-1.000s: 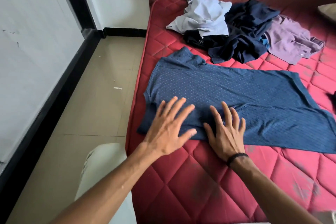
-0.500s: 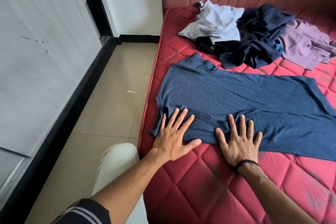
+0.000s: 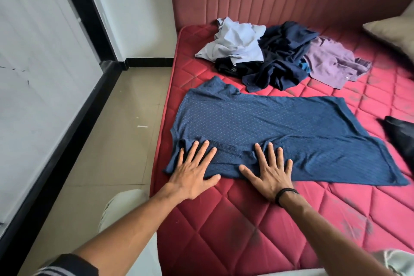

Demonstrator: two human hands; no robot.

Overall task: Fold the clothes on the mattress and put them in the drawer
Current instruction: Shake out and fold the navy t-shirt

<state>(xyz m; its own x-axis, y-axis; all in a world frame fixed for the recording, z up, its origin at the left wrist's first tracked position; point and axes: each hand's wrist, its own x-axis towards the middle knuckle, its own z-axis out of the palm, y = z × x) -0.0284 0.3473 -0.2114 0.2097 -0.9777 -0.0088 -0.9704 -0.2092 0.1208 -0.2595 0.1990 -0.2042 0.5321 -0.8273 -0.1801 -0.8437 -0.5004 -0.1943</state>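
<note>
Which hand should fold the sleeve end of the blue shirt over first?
Probably the left hand. It lies flat on the blue shirt right at the sleeve end, by the mattress edge. The right hand presses flat nearer the shirt's middle, so it can pin the cloth down meanwhile.

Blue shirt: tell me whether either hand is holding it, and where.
Neither holds it. The left hand and right hand lie flat on the shirt, pressing its near edge.

Left hand and right hand lie flat, fingers spread
</note>
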